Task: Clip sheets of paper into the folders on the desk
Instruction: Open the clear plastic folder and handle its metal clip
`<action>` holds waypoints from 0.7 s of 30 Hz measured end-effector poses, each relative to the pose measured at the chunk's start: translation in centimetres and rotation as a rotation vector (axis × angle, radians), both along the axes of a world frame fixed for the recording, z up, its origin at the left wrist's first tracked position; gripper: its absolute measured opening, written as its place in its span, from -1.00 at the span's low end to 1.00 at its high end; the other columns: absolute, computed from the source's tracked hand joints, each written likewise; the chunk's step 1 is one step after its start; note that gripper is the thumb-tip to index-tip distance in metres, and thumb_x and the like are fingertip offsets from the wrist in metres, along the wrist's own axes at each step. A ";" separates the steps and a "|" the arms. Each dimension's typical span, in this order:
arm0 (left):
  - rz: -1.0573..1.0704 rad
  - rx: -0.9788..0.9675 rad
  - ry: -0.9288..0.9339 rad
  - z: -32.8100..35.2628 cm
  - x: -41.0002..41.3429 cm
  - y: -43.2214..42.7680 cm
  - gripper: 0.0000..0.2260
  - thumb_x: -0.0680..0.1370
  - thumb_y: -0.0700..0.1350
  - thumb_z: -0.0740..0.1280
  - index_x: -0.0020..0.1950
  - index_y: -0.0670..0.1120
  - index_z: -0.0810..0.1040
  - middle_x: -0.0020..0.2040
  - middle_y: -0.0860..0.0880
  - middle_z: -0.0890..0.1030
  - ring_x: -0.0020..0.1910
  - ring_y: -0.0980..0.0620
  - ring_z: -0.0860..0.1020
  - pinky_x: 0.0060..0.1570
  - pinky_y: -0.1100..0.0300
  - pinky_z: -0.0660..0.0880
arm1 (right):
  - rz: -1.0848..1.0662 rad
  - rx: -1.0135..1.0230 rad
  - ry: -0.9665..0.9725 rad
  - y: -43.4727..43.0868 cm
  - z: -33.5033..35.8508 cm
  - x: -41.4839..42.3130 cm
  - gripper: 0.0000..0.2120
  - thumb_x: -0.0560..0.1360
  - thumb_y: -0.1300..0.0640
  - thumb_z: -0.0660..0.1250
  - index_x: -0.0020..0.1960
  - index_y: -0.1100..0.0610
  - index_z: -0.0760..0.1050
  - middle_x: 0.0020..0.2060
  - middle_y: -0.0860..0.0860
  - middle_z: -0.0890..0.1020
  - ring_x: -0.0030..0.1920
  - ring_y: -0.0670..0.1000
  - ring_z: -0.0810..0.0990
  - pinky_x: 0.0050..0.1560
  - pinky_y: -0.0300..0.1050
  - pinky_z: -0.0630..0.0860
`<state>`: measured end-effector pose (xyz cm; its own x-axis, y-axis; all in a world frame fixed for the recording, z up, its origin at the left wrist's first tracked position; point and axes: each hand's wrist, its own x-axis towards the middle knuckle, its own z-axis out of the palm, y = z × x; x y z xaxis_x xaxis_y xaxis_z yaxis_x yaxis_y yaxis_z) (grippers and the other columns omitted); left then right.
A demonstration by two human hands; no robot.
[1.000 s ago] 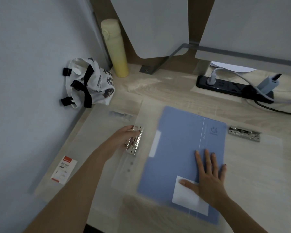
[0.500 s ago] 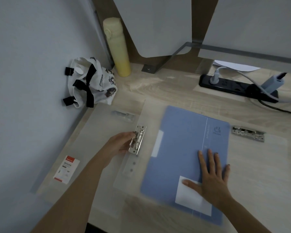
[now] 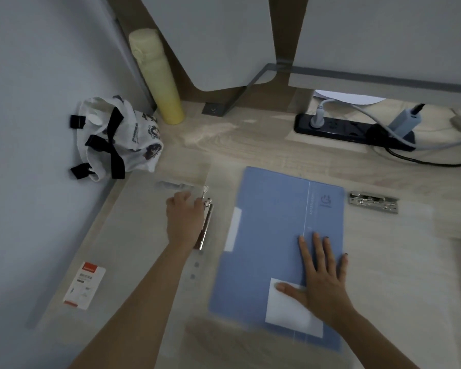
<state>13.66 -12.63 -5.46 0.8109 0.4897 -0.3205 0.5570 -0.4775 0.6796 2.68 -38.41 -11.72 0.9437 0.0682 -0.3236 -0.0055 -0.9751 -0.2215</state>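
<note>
A blue folder [image 3: 272, 235] lies shut on the desk in front of me, a white label [image 3: 290, 310] on its near end. My right hand [image 3: 322, 278] rests flat on the folder with its fingers spread. Left of the folder lies a translucent folder sheet [image 3: 155, 249] with a metal clip [image 3: 204, 227] along its edge. My left hand [image 3: 184, 217] grips that clip with its lever raised. A second metal clip [image 3: 373, 202] lies on another translucent sheet to the right of the blue folder.
A yellow bottle [image 3: 157, 78] and a white drawstring bag [image 3: 117, 137] stand at the back left by the wall. A black power strip [image 3: 351, 131] with cables lies at the back right. A small red-and-white card [image 3: 84, 284] lies near the left edge.
My left hand has slid farther along the clip, and the clip's lever now stands raised. My right hand stays flat on the blue folder. My head has moved closer.
</note>
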 end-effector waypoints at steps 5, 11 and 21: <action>-0.445 0.204 -0.260 0.6 -0.2 -6.3 -0.62 0.51 -0.13 0.20 0.32 -0.19 0.40 0.38 -0.17 0.34 0.36 -0.16 0.32 0.31 0.03 0.31 | -0.017 0.026 -0.014 0.2 0.5 -0.1 -0.11 0.36 -0.52 -0.19 0.51 0.02 -0.07 0.49 0.09 0.10 0.49 0.07 -0.13 0.42 0.23 -0.10; -1.027 0.412 -0.258 -3.3 -0.5 -14.6 -0.56 0.45 0.00 0.10 0.20 -0.15 0.57 0.26 -0.17 0.56 0.26 -0.18 0.51 0.14 -0.11 0.52 | -0.282 0.278 -0.134 -2.6 3.0 2.5 -0.24 0.41 -0.41 -0.17 0.47 -0.01 0.10 0.48 0.20 0.14 0.46 0.23 0.19 0.37 0.17 0.20; -1.098 0.608 -0.204 -7.2 -0.3 -19.3 -0.45 0.60 0.15 -0.10 0.46 -0.16 0.23 0.44 -0.15 0.35 0.45 -0.09 0.29 0.41 0.03 0.05 | -0.225 0.084 -0.158 -8.7 3.4 10.0 -0.45 0.59 -0.06 0.00 0.50 0.15 0.02 0.51 0.17 0.03 0.52 0.14 -0.06 0.47 -0.06 -0.16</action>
